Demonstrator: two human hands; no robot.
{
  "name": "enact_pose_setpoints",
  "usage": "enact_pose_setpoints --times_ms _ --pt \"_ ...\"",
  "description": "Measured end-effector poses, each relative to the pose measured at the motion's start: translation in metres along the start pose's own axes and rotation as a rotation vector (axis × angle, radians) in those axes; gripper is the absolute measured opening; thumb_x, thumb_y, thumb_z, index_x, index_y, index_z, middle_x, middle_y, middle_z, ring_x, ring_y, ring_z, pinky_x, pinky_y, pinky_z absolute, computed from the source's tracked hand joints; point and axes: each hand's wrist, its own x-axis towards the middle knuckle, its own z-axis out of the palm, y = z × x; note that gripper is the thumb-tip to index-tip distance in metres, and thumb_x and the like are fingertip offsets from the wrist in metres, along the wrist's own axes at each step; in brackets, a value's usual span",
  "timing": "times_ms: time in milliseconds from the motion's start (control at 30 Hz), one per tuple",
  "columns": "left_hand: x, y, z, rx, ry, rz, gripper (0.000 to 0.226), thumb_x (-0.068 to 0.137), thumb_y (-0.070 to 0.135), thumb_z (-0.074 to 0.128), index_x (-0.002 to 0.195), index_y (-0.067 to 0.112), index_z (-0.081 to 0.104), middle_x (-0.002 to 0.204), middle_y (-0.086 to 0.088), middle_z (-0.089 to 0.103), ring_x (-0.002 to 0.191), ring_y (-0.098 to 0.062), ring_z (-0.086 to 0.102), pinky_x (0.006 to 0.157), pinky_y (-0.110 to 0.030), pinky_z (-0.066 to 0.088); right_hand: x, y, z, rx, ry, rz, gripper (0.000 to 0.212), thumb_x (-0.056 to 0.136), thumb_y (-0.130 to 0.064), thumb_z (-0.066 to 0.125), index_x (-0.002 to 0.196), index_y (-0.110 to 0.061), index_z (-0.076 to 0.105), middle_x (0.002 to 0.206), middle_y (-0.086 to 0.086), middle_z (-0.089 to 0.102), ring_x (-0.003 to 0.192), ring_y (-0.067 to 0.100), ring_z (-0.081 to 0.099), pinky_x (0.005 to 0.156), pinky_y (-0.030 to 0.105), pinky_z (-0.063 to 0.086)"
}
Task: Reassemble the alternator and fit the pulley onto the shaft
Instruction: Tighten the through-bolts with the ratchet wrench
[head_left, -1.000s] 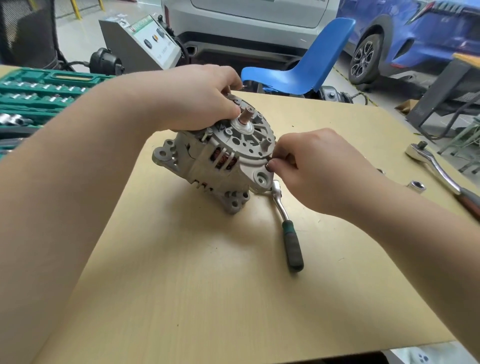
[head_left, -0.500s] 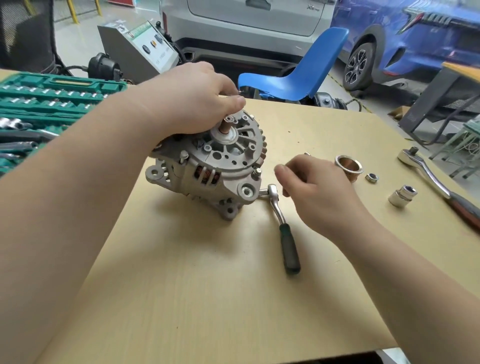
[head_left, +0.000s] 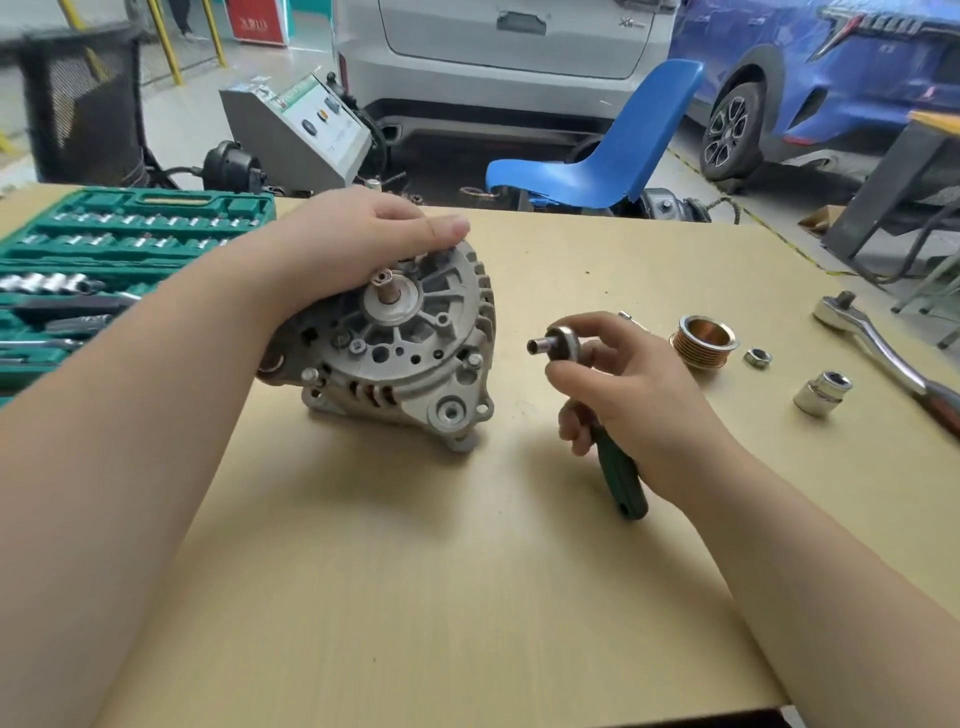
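Note:
The grey alternator (head_left: 410, 353) stands tilted on the tan table (head_left: 415, 597), its bare shaft (head_left: 385, 285) pointing up toward me. My left hand (head_left: 343, 249) grips its upper rear housing and steadies it. My right hand (head_left: 628, 384) holds a small green-handled ratchet (head_left: 621, 478) off the table, its head and socket (head_left: 556, 345) aimed at the alternator. The copper-coloured ribbed pulley (head_left: 702, 343) lies on the table to the right, with a nut (head_left: 757, 358) beside it.
A loose chrome socket (head_left: 822, 393) and a large ratchet (head_left: 878, 340) lie at the table's right. An open green socket set (head_left: 104, 260) sits at the left edge. Beyond the table are a blue chair (head_left: 597, 171), a grey machine and two parked cars.
My right hand left the alternator's bolt, reached to the table and picked up the small ratchet, which now is lifted. The left hand slid back on the housing, uncovering the shaft.

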Motion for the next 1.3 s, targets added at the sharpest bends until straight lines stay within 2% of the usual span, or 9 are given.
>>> enact_pose_setpoints --times_ms 133,333,500,600,700,833,933,1067,1300 --pt "-0.006 0.004 -0.001 -0.032 0.004 -0.032 0.063 0.069 0.102 0.051 0.106 0.057 0.075 0.105 0.026 0.071 0.095 0.000 0.063 0.072 -0.027 0.043 0.000 -0.013 -0.004 0.035 -0.081 -0.011 0.015 0.088 -0.013 0.072 0.101 -0.019 0.077 0.082 0.007 0.068 0.055 0.025 0.046 0.047 0.031 0.036" --pt "-0.006 0.005 0.009 0.184 0.119 -0.078 0.066 0.091 0.090 0.036 0.108 0.036 0.071 0.106 0.008 0.068 0.090 -0.016 0.061 0.065 -0.030 0.039 0.013 -0.058 -0.019 -0.283 -0.254 -0.183 0.013 0.102 -0.026 0.068 0.102 -0.023 0.080 0.079 0.000 0.073 0.059 0.012 0.052 0.047 0.020 0.040" --pt "-0.007 0.027 0.003 0.255 0.110 -0.011 0.032 0.105 0.059 0.049 0.124 0.044 0.070 0.127 0.009 0.065 0.107 -0.015 0.053 0.086 -0.034 0.038 0.039 -0.104 -0.036 -0.704 -0.529 -0.218 0.007 0.097 -0.039 0.072 0.102 -0.037 0.076 0.087 -0.004 0.079 0.067 0.011 0.062 0.060 0.034 0.049" --pt "-0.008 0.041 0.000 0.210 0.106 0.234 0.019 0.100 0.031 0.063 0.108 0.045 0.075 0.128 0.015 0.073 0.069 0.003 0.057 0.076 -0.028 0.050 0.051 -0.114 -0.036 -0.893 -0.584 -0.259 0.005 0.094 -0.046 0.073 0.099 -0.044 0.074 0.084 -0.014 0.078 0.066 0.004 0.066 0.062 0.030 0.050" --pt "-0.013 0.051 -0.002 0.116 -0.021 0.382 0.029 0.094 0.018 0.066 0.100 0.043 0.079 0.109 0.018 0.079 0.045 -0.011 0.048 0.054 -0.018 0.048 0.055 -0.109 -0.034 -0.865 -0.624 -0.236 0.009 0.094 -0.047 0.075 0.097 -0.039 0.075 0.085 -0.013 0.078 0.071 0.007 0.071 0.068 0.035 0.059" --pt "-0.019 0.060 0.010 0.149 -0.122 0.423 0.030 0.087 0.020 0.058 0.099 0.030 0.084 0.086 0.022 0.076 0.077 -0.009 0.067 0.073 -0.019 0.050 0.058 -0.105 -0.038 -0.773 -0.588 -0.231 0.018 0.092 -0.048 0.075 0.094 -0.029 0.077 0.084 -0.008 0.079 0.066 0.006 0.068 0.058 0.024 0.055" --pt "-0.026 0.056 0.020 0.174 -0.160 0.508 0.034 0.084 0.013 0.055 0.099 0.018 0.085 0.101 0.004 0.080 0.103 -0.019 0.070 0.096 -0.043 0.053 0.057 -0.105 -0.037 -0.689 -0.544 -0.221 0.020 0.092 -0.045 0.077 0.091 -0.025 0.078 0.080 -0.005 0.079 0.058 0.005 0.063 0.047 0.015 0.045" --pt "-0.036 0.044 0.023 0.112 -0.133 0.475 0.043 0.082 0.011 0.054 0.099 0.036 0.084 0.111 0.026 0.077 0.133 -0.009 0.051 0.116 -0.042 0.039 0.051 -0.103 -0.028 -0.739 -0.537 -0.217 0.024 0.091 -0.049 0.077 0.090 -0.025 0.077 0.079 -0.007 0.079 0.061 0.004 0.067 0.052 0.019 0.051" --pt "-0.044 0.039 0.034 0.066 0.057 0.445 0.033 0.083 0.016 0.059 0.096 0.029 0.087 0.107 0.028 0.076 0.130 -0.006 0.051 0.117 -0.040 0.036 0.038 -0.107 -0.017 -0.820 -0.421 -0.222 0.026 0.091 -0.051 0.075 0.083 -0.026 0.074 0.072 -0.010 0.076 0.055 0.000 0.063 0.052 0.024 0.049"
